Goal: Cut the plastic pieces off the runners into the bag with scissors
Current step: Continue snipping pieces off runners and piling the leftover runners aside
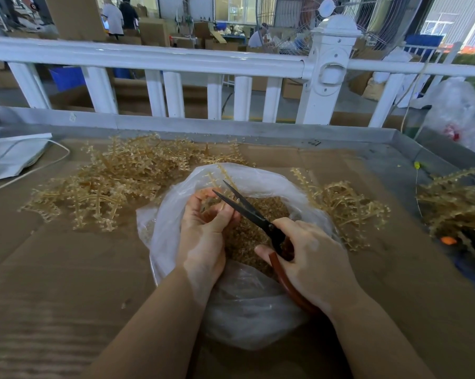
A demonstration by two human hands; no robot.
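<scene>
A clear plastic bag (247,305) lies open in the middle of the cardboard, its inside filled with small amber cut pieces (247,233). My left hand (206,228) holds an amber runner (217,179) over the bag's mouth, fingers curled round its stem. My right hand (310,258) grips black scissors (247,209) by their reddish-brown handles; the blades are parted and point up-left, next to my left fingertips.
A large heap of uncut amber runners (116,184) lies to the left on the cardboard sheet (53,269). Smaller heaps sit right of the bag (345,206) and at the far right edge (455,203). A white railing (176,64) runs behind the metal-rimmed table.
</scene>
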